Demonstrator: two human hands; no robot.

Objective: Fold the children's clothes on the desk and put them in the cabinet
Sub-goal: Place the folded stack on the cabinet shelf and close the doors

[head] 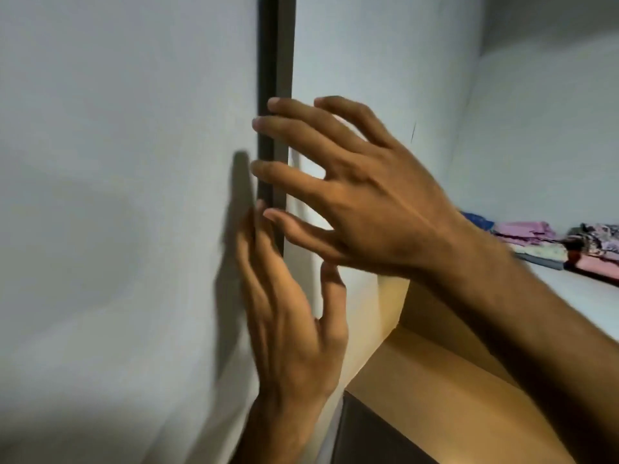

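Pink and patterned folded clothes (pixel 549 242) already lie on the cabinet shelf (pixel 576 289) at right; both hands, left hand (pixel 294 329) and right hand (pixel 361 195), fingers straight, press the door edge (pixel 273 78), likely closing it

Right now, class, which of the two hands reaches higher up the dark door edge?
The right hand: its spread fingers lie across the dark door edge higher up, while the left hand touches it lower, fingers pointing up.
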